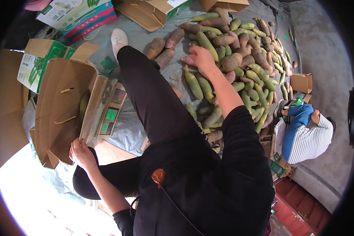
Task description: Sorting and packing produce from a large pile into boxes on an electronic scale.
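My left hand [82, 154] grips the near edge of an open cardboard box [59, 106], fingers curled over its rim. Inside the box, partly in shadow, lies one long green radish [83, 105]. The box rests against or on a scale [111, 112] with lit green displays; its underside is hidden. Stretched out to the pile, my right hand [202, 59] has its fingers closed around a pinkish root [188, 60], of which only the tip shows. Right beside that hand are a green radish [207, 45] and several reddish-brown roots [165, 58].
A wide heap of green and reddish-brown roots [247, 67] covers the plastic sheet at right. Printed cartons [39, 65] and gift boxes [76, 17] stand at the left and far left. Another person [308, 135] in a striped top sits low beyond the heap.
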A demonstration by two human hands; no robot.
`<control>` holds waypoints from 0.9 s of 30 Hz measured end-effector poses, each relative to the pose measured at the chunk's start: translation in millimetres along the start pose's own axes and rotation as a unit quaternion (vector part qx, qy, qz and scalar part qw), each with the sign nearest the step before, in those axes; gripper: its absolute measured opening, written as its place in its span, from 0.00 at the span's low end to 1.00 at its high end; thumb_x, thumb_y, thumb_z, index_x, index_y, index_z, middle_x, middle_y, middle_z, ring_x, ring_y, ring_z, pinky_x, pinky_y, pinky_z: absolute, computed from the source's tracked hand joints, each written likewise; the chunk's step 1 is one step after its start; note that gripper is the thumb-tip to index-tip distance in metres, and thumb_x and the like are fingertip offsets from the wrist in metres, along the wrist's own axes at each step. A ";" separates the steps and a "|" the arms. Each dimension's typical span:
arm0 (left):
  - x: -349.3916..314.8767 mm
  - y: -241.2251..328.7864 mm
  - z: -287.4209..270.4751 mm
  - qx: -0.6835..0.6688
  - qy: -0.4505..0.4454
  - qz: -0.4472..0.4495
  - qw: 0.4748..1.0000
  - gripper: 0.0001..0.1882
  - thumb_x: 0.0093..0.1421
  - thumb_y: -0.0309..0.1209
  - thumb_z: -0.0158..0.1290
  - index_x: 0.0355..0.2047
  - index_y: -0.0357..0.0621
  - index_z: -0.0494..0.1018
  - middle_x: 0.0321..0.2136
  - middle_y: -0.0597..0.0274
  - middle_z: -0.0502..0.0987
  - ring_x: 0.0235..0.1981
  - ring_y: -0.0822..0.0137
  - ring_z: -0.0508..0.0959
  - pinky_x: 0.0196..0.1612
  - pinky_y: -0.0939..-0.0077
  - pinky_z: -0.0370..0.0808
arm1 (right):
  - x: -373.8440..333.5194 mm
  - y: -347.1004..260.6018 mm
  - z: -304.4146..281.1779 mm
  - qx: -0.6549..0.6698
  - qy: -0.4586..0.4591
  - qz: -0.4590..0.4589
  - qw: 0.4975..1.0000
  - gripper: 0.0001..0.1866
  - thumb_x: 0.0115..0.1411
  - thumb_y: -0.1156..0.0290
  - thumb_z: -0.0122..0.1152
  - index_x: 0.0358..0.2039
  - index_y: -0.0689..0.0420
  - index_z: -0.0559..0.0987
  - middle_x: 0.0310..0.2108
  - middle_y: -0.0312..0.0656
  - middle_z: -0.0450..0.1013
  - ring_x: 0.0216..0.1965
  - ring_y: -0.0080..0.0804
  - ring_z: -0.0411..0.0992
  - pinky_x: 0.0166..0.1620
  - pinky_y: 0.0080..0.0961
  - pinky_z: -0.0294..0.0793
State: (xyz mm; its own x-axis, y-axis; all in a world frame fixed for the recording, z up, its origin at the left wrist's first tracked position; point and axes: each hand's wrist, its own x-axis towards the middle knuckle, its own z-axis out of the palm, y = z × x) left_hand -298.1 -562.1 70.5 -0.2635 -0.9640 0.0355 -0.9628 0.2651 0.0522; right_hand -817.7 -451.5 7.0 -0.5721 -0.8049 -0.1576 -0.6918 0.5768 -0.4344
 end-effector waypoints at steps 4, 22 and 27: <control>-0.3 -1.5 1.7 -0.012 0.027 0.015 0.999 0.08 0.53 0.28 0.51 0.34 0.43 0.71 0.31 0.58 0.75 0.37 0.53 0.74 0.44 0.59 0.66 | -42.2 85.1 25.9 -0.130 -0.090 0.137 0.978 0.13 0.50 0.66 0.60 0.37 0.54 0.78 0.35 0.48 0.76 0.41 0.47 0.74 0.43 0.39 0.73; 2.2 -4.1 2.9 -0.034 0.057 0.058 0.996 0.07 0.54 0.25 0.50 0.34 0.37 0.70 0.30 0.52 0.75 0.32 0.50 0.75 0.35 0.58 0.69 | -113.6 160.6 80.4 -0.429 -0.404 0.088 0.803 0.33 0.43 0.60 0.70 0.52 0.49 0.71 0.52 0.33 0.65 0.57 0.33 0.58 0.52 0.43 0.60; 0.8 -5.5 5.3 -0.010 0.052 0.055 0.997 0.08 0.55 0.27 0.49 0.35 0.38 0.70 0.30 0.53 0.75 0.32 0.51 0.75 0.36 0.58 0.69 | -116.7 164.0 75.0 -0.480 -0.357 0.026 0.801 0.26 0.42 0.59 0.69 0.46 0.45 0.77 0.48 0.30 0.65 0.52 0.32 0.61 0.50 0.42 0.60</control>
State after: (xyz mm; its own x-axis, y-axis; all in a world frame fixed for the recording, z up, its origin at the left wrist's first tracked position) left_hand -293.3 -564.4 65.0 -0.3582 -0.9222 0.1460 -0.9270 0.3699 0.0622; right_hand -831.4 -273.4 -112.4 -0.4503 -0.4534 -0.7692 -0.8913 0.1774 0.4172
